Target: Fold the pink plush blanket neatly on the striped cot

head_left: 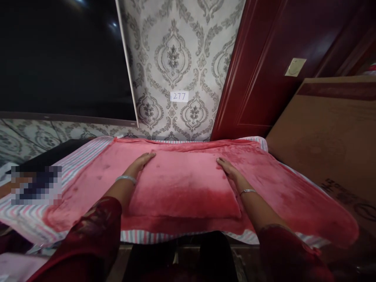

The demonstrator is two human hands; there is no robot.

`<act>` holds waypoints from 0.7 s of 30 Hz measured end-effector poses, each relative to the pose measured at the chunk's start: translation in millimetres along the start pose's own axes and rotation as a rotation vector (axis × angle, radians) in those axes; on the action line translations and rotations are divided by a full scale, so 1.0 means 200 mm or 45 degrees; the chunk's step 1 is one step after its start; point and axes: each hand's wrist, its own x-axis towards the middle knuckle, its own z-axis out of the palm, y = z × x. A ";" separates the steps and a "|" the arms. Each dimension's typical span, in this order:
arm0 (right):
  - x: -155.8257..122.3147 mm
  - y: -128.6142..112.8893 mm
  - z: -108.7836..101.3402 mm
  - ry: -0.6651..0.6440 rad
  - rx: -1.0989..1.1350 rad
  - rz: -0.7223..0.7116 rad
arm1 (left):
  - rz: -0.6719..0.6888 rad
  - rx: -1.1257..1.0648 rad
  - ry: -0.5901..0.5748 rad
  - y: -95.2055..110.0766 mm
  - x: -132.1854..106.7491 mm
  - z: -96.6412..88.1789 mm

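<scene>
A pink fleece blanket (293,196) lies spread over a striped sheet (79,156). On its middle sits a folded pink piece (182,188), like a flat pillow. My left hand (141,161) rests flat on the folded piece's far left corner, fingers stretched out. My right hand (227,168) lies flat on its far right corner, fingers also stretched. Both wrists wear a silver bangle, and both sleeves are dark red.
A dark screen (58,55) hangs on the patterned wallpaper behind, with a small label reading 277 (179,96). A red door (264,66) stands at the right, a large cardboard box (331,133) beside it. A blurred patch lies at the left edge.
</scene>
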 end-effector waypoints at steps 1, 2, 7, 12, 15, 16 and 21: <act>0.01 0.01 0.00 0.009 0.018 0.033 | -0.038 -0.011 -0.006 -0.03 0.03 -0.01; 0.01 0.03 0.00 0.019 -0.010 0.043 | -0.084 -0.019 -0.018 -0.06 0.06 -0.02; 0.02 0.07 0.03 0.027 -0.061 0.045 | -0.263 -0.019 -0.171 -0.17 0.17 -0.07; 0.09 0.04 -0.01 0.099 -0.013 -0.193 | -0.060 0.033 -0.111 -0.16 0.20 -0.07; 0.12 0.03 -0.01 0.134 -0.085 -0.198 | 0.050 0.300 -0.047 -0.12 0.20 -0.05; 0.12 0.04 -0.01 0.149 -0.144 -0.174 | 0.031 0.404 -0.011 -0.12 0.19 -0.05; 0.09 0.08 0.03 0.181 -0.394 -0.059 | -0.073 0.757 0.079 -0.11 0.17 -0.03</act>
